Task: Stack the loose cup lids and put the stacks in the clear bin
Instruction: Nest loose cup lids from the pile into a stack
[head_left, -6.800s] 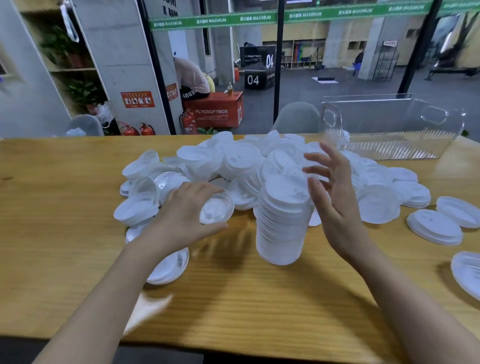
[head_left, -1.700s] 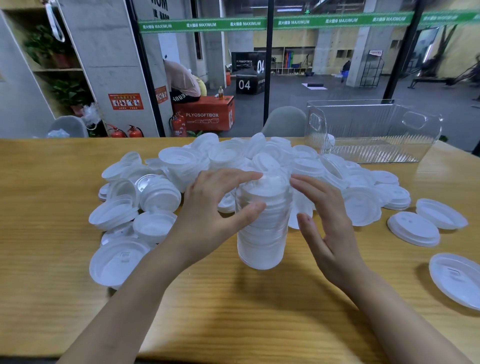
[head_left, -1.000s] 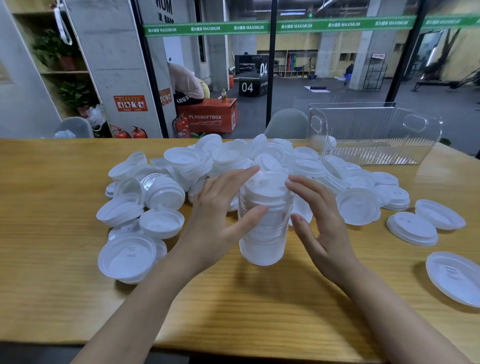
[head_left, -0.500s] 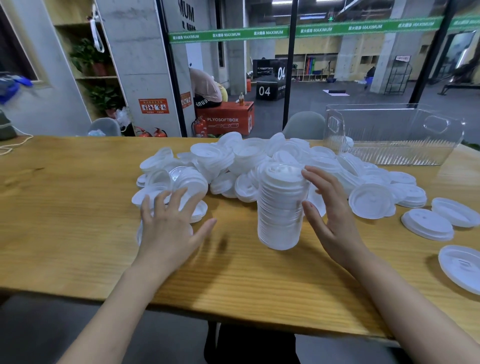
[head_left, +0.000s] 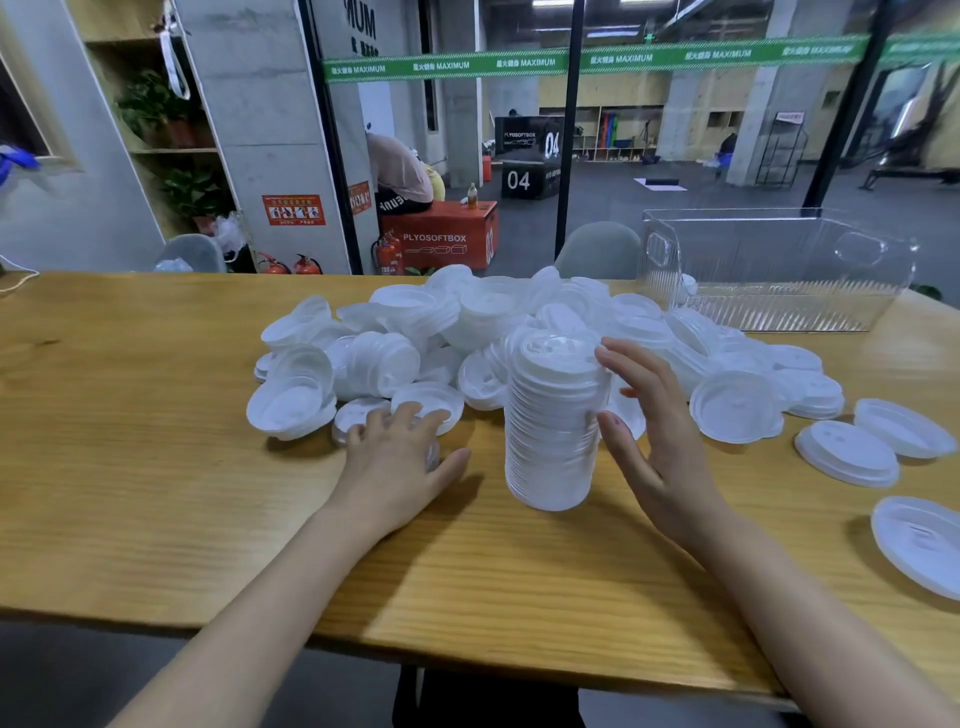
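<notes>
1 lid stack (head_left: 553, 421) stood upright on table (head_left: 156, 493), just before loose lids (head_left: 395, 364). Right hand (head_left: 654, 441) held open, straight fingers against stack's right side, nothing gripped. Left hand (head_left: 400, 462) laid palm-down, fingers spread, on pile's near edge. Clear bin (head_left: 779, 260) set far right.

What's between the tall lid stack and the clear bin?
The right hand touches the lid stack; beyond it, heaped loose lids stretch toward the clear bin, in the head view.
</notes>
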